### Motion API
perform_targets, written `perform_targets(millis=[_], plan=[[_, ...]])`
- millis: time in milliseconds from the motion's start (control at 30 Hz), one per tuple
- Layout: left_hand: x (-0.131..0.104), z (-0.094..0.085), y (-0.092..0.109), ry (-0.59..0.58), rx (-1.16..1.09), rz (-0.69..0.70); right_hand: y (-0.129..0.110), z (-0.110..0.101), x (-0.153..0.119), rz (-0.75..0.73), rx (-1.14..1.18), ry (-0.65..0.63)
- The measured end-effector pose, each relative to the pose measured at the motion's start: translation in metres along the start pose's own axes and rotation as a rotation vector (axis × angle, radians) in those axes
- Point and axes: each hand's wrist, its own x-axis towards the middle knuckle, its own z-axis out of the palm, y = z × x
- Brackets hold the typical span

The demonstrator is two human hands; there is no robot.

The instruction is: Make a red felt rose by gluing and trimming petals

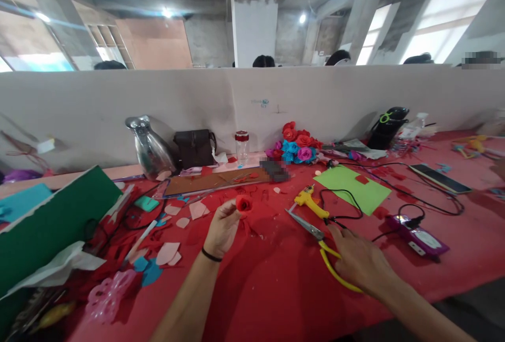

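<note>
My left hand (223, 229) pinches a small red paper rose (244, 203) between thumb and fingers, above the red table (252, 300). To the right, my right hand (355, 258) is over the yellow handles of a pair of scissors (305, 224), with fingers near the cord of a yellow glue gun (311, 202). The scissors lie with their blades pointing to the upper left, beside the glue gun. How firmly my right fingers hold anything is hard to see.
Pink paper petals (168, 253) and scraps lie at left, near a green board (59, 247). Behind are a metal flask (150, 147), a dark bag (194, 148), a jar (242, 147) and paper flowers (302, 147). Green paper (355, 189) and a purple power strip (418, 237) lie at right.
</note>
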Motion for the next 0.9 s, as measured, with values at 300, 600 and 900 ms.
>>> perform_targets(millis=[300, 600, 900], plan=[[0.0, 0.005, 0.001, 0.017, 0.073, -0.05, -0.003, -0.022, 0.002, -0.112, -0.058, 0.022], [0.001, 0.001, -0.001, 0.02, 0.106, -0.037, 0.015, -0.023, -0.003, -0.096, 0.6, 0.182], [0.003, -0.004, -0.004, 0.017, 0.067, -0.005, -0.051, -0.039, -0.036, 0.106, 2.075, -0.081]])
